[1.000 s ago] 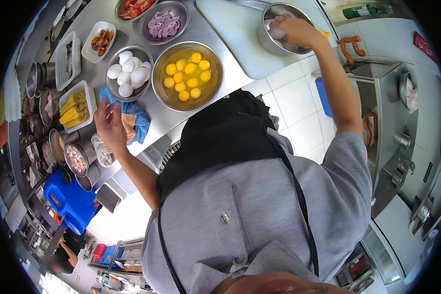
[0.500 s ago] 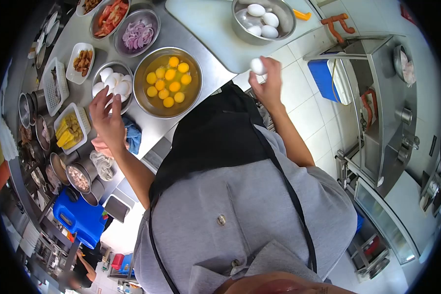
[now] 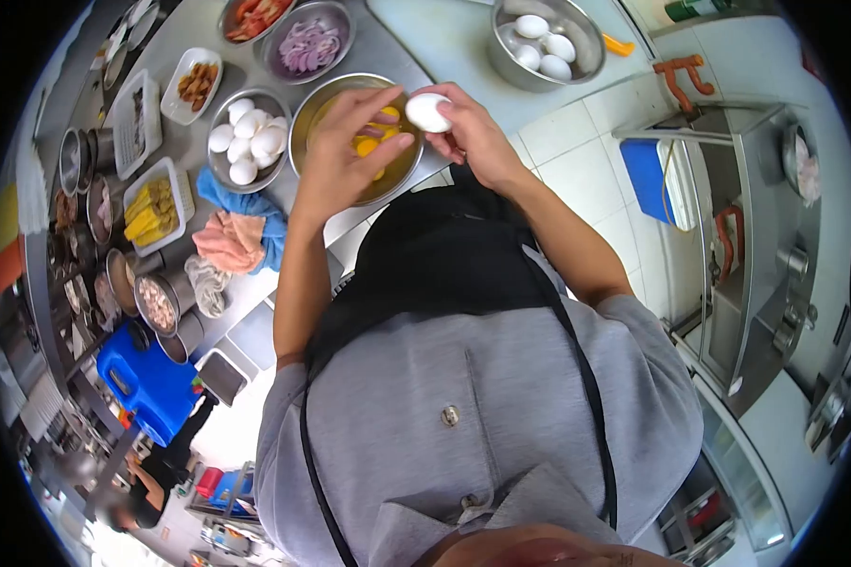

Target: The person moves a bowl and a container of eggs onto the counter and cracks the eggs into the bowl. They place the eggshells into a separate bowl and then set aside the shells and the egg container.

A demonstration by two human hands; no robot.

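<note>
My right hand [image 3: 477,142] is closed around a white egg [image 3: 429,112] at the right rim of a steel bowl [image 3: 298,142]. Over that bowl my left hand [image 3: 345,156] is open, fingers spread toward the egg and nothing in them. Raw egg yolks [image 3: 369,146] lie in the bowl, partly hidden behind the left hand. To its left is a smaller metal bowl [image 3: 219,170] heaped with rounded white eggs or shells. Another steel bowl [image 3: 529,77] on the right holds several white eggs [image 3: 559,48].
Sliced purple onion [image 3: 309,45] and cut tomato [image 3: 255,17] sit in bowls behind. A pale cutting board [image 3: 435,38] covers the right side of the counter. Blue and pink cloths [image 3: 232,241] lie near the front edge. A person [image 3: 147,491] is far off at lower left.
My right hand has brought the egg leftward to the yolk bowl. My left hand has moved from the smaller bowl at left to over the yolks.
</note>
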